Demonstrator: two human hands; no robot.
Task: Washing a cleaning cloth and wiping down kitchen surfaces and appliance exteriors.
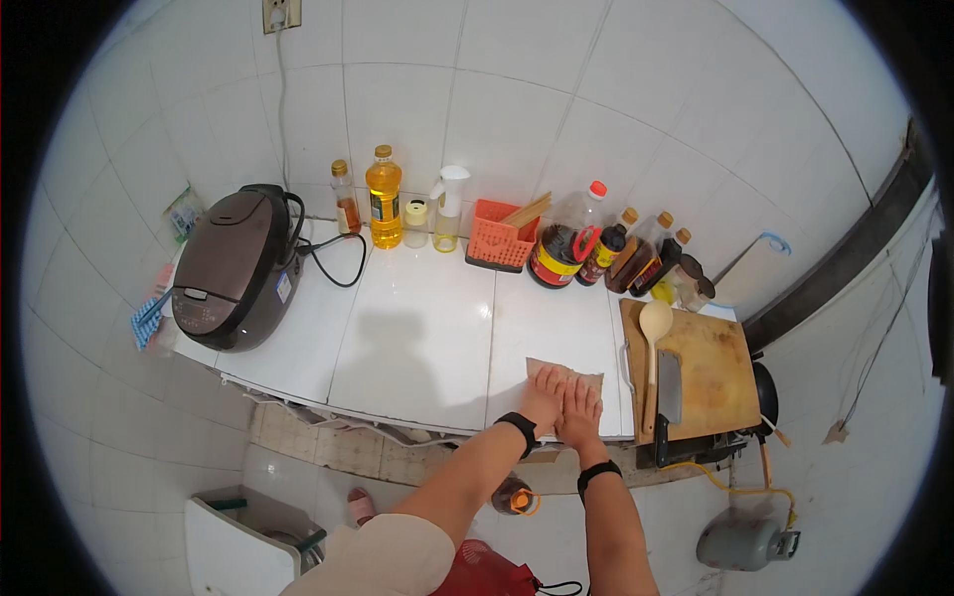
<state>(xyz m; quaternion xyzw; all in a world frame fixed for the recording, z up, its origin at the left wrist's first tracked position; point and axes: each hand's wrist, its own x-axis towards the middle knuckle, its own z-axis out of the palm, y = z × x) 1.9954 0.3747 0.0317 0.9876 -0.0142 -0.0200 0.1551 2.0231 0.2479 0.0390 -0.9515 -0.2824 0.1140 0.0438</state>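
Observation:
Both my hands press down on a brown cloth (pixel 593 378) that lies against the white tiled countertop (pixel 417 298), near its front edge. My left hand (pixel 542 398) is on the cloth's left part. Close beside it, my right hand (pixel 580 414) bears on the right part, and the fingers of both point away from me. Most of the cloth is hidden under them; its far edge and corners show. To the right of my hands lies a wooden cutting board (pixel 712 372) with a cleaver (pixel 670 391) and a wooden spoon (pixel 656 324) on it.
A rice cooker (pixel 238 261) stands at the left end. Along the wall are an oil bottle (pixel 384 201), a spray bottle (pixel 447 216), an orange basket (pixel 498 235) and several sauce bottles (pixel 559 249). A gas cylinder (pixel 738 542) and a dark jug (pixel 510 495) are on the floor.

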